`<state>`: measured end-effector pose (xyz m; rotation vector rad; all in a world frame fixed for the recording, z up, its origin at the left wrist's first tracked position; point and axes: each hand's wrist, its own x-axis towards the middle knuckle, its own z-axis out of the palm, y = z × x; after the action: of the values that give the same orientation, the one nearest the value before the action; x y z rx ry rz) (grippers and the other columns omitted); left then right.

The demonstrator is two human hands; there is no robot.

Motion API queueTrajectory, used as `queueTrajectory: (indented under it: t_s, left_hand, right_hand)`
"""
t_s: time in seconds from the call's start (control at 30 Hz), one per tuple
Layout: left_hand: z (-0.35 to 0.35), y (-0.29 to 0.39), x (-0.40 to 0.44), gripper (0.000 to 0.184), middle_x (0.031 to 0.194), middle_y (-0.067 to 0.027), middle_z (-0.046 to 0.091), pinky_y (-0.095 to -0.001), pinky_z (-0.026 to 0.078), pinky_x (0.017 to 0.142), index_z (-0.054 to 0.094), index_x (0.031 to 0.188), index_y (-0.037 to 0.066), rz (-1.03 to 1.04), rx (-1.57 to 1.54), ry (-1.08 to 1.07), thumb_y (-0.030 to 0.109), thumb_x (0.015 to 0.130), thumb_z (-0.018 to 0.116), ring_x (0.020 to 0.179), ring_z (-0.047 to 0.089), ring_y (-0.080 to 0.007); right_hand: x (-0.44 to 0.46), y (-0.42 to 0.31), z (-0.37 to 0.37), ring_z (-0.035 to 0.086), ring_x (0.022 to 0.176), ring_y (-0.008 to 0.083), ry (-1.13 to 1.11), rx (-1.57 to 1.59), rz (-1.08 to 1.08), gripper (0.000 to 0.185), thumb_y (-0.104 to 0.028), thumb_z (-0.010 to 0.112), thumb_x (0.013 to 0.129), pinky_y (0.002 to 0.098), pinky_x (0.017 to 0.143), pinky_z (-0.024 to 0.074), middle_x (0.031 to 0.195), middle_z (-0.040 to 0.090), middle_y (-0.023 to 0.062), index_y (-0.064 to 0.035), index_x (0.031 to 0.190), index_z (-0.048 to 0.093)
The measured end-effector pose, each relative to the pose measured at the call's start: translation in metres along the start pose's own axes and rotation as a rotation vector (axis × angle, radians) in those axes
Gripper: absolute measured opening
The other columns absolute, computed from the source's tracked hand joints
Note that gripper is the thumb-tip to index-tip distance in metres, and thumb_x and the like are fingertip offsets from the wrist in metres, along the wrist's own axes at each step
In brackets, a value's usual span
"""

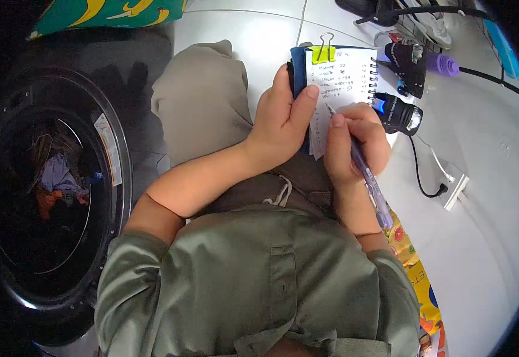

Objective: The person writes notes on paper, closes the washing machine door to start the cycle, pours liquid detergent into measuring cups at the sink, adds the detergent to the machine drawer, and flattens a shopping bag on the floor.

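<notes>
Notebook (351,77) is between your hands, out in front of you. Probably light, with a stiffish cover and floppy pages that crease easily, so hold it by the left edge. Your left hand (280,119) is half-closed around that edge, thumb on the page; your right hand (356,143) is curled around the pen (372,185), likely smooth and light. Yellow clip (323,55) up top probably pins the pages.

Lime-yellow binder clip (323,55) brightens a white-paged, blue-covered spiral notebook (357,71), beside a purple pen (367,172).
Below, an olive-green shirt (223,279) and taupe trousers (200,101); nearby, a black flashlight (395,113).
</notes>
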<state>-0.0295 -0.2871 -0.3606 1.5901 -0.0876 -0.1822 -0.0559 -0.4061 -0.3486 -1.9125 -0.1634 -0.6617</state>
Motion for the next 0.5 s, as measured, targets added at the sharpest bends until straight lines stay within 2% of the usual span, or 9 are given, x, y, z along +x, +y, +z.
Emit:
queueTrajectory:
  t_s: [0.07,0.2,0.3,0.37,0.5]
  left_hand:
    - [-0.0002,-0.0006,0.0013,0.027,0.071,-0.0169,0.057,-0.0350,0.043,0.054,0.039,0.101,-0.005,0.019,0.015,0.004,0.018,0.089,0.048,0.061,0.057,-0.0265]
    - [-0.0016,0.0007,0.0011,0.027,0.071,-0.0172,0.057,-0.0359,0.043,0.054,0.040,0.101,-0.005,0.013,0.035,0.004,0.017,0.089,0.048,0.061,0.057,-0.0283]
    - [-0.0010,-0.0052,0.0012,0.027,0.071,-0.0177,0.057,-0.0365,0.043,0.054,0.040,0.102,-0.005,0.065,0.042,0.010,0.017,0.088,0.048,0.061,0.057,-0.0293]
    - [0.0002,-0.0082,0.0023,0.027,0.071,-0.0180,0.057,-0.0367,0.043,0.054,0.039,0.103,-0.005,0.084,0.034,0.022,0.017,0.088,0.048,0.061,0.057,-0.0296]
    - [-0.0002,-0.0034,0.0025,0.028,0.070,-0.0178,0.056,-0.0366,0.043,0.054,0.039,0.103,-0.005,0.054,0.025,0.018,0.016,0.088,0.048,0.061,0.057,-0.0301]
  right_hand:
    - [0.0032,-0.0047,-0.0024,0.051,0.055,0.0170,-0.149,-0.119,-0.004,0.014,0.008,0.055,0.076,0.0260,0.050,0.0408,0.066,0.056,0.0149,0.0005,0.077,0.044]
    - [0.0045,-0.0059,-0.0004,0.050,0.054,0.0160,-0.197,-0.180,-0.020,0.014,0.009,0.055,0.075,0.0247,0.051,0.0402,0.065,0.056,0.0145,0.0003,0.075,0.043]
    - [0.0010,-0.0029,0.0018,0.049,0.054,0.0148,-0.073,-0.029,0.098,0.015,0.008,0.056,0.074,0.0240,0.051,0.0398,0.066,0.056,0.0134,-0.0002,0.072,0.044]
    - [0.0016,-0.0026,0.0018,0.049,0.055,0.0136,-0.099,-0.132,0.035,0.015,0.007,0.057,0.074,0.0238,0.051,0.0397,0.066,0.056,0.0128,-0.0006,0.071,0.044]
    - [0.0066,-0.0065,0.0023,0.049,0.056,0.0129,-0.089,-0.129,0.087,0.015,0.007,0.057,0.074,0.0237,0.051,0.0394,0.067,0.056,0.0127,-0.0008,0.071,0.044]
